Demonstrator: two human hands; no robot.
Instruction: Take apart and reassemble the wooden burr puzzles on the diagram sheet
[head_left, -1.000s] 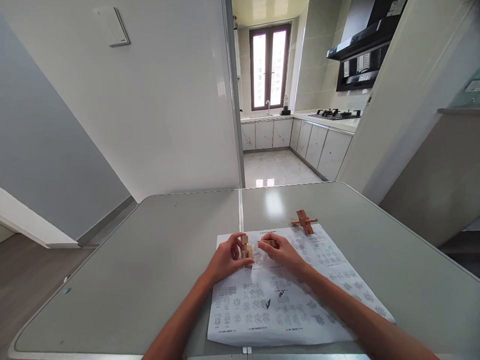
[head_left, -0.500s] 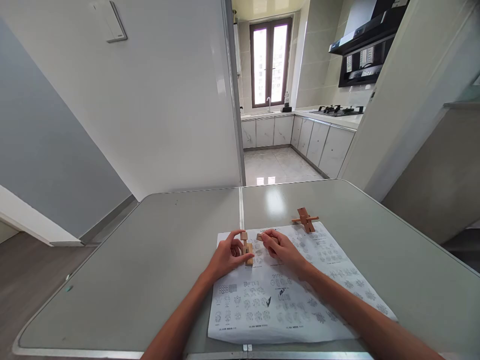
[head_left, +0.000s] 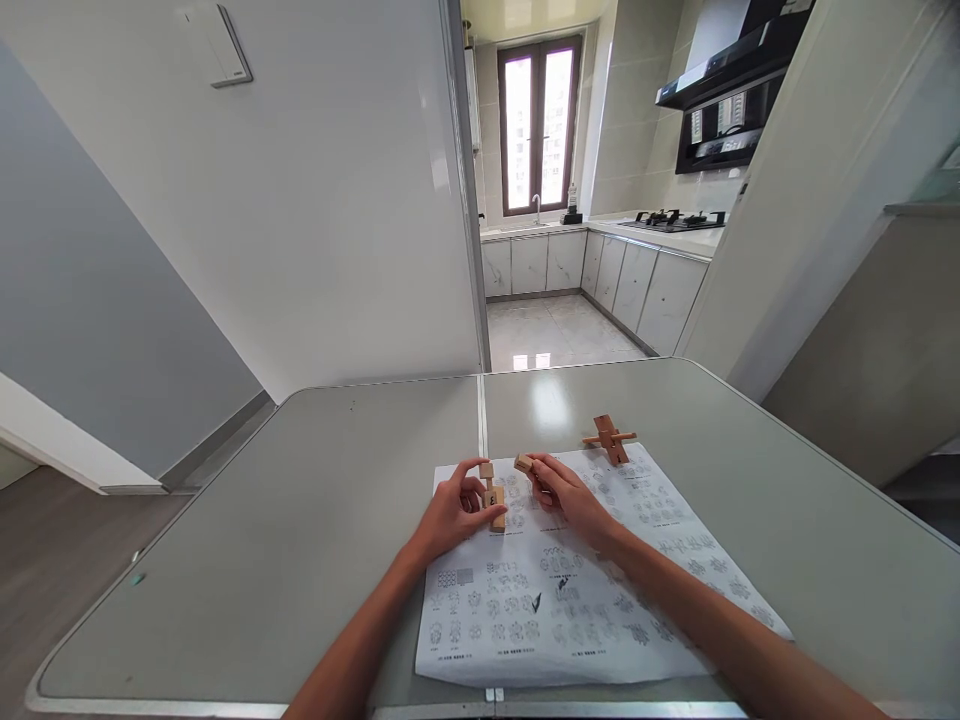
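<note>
My left hand (head_left: 456,508) is closed around a light wooden puzzle piece (head_left: 497,512), thumb at its lower end and index finger at the small block on top. A dark mark shows on the piece's middle. To its right, my right hand (head_left: 564,494) pinches another wooden puzzle piece (head_left: 523,463), whose near end is hidden by the fingers. The two pieces are apart. Both hands are above a printed instruction sheet (head_left: 525,640) covered in small line diagrams. Past the right hand lie crossed reddish-brown wooden pieces (head_left: 611,440), at the sheet's far edge.
The sheet lies on a grey folding table (head_left: 285,560) with a metal rim and a centre seam. A wall (head_left: 360,200) rises beyond the table's far left edge. Behind the table, a doorway opens on a kitchen with a gas hob (head_left: 679,221).
The piece in my right hand has been raised and turned, so more of its block end shows. My left hand and its piece have stayed almost still.
</note>
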